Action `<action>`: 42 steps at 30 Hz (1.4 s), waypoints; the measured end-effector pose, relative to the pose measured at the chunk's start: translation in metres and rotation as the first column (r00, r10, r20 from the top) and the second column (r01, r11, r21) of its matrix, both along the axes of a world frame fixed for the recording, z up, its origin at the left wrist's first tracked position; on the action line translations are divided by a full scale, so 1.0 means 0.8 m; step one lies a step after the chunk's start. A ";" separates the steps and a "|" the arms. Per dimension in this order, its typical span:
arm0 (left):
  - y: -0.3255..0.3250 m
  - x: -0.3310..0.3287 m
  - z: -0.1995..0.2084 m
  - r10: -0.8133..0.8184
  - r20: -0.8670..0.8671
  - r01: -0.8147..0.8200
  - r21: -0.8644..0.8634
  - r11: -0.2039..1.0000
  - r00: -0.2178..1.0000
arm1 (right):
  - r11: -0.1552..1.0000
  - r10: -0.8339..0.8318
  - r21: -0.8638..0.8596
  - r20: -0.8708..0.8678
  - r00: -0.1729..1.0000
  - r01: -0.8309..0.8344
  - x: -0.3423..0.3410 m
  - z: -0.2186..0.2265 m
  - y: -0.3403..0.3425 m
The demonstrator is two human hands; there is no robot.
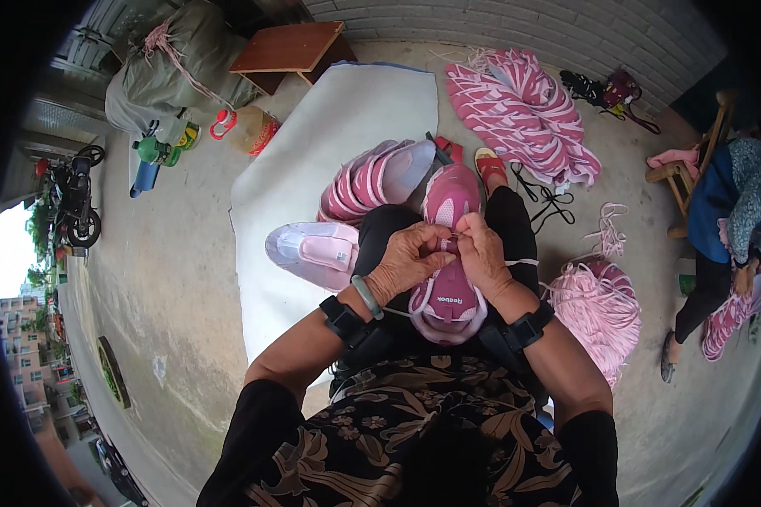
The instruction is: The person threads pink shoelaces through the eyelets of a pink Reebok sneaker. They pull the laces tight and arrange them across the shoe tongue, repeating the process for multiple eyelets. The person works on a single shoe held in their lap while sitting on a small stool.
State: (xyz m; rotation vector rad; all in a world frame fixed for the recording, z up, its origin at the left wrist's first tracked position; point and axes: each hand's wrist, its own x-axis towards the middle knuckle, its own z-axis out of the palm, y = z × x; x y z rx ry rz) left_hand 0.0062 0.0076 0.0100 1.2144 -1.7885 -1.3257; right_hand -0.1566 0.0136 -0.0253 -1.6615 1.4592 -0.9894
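A pink shoe upper (451, 193) rests over my lap, its toe pointing away from me and its tongue (448, 291) towards my body. My left hand (410, 260) is closed at the left edge of its lacing opening, thumb and fingers pinching the upper. From the other side my right hand (482, 253) pinches a thin pale lace at the same opening; the fingertips of both hands nearly meet and hide the lace end. Lengths of white lace (522, 261) trail past my right wrist. Left of my knees lies another pale-lined shoe upper (313, 249), beside a nested stack of pink uppers (368, 182).
A white sheet (287, 160) covers the ground ahead. A pink pile of uppers (524, 118) lies beyond, and a bundle of pink laces (596, 313) sits at my right. Bottles (249, 131) and a wooden stool (287, 52) stand far left. Another person (719, 220) sits at right.
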 end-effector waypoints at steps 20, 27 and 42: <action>-0.035 0.189 -0.003 0.622 0.552 -0.244 -0.607 0.756 0.555 | 0.971 0.202 -0.068 -0.296 0.934 -0.231 -0.076 0.039 0.011; -0.010 0.098 0.013 0.283 0.652 0.009 -0.406 0.914 0.704 | 0.941 0.051 -0.274 -0.460 0.886 -0.197 -0.097 0.031 0.029; -0.074 0.147 0.138 0.031 0.822 0.735 -0.525 0.430 0.569 | 0.918 -0.086 -0.239 -0.900 0.428 -0.318 -0.356 0.175 0.017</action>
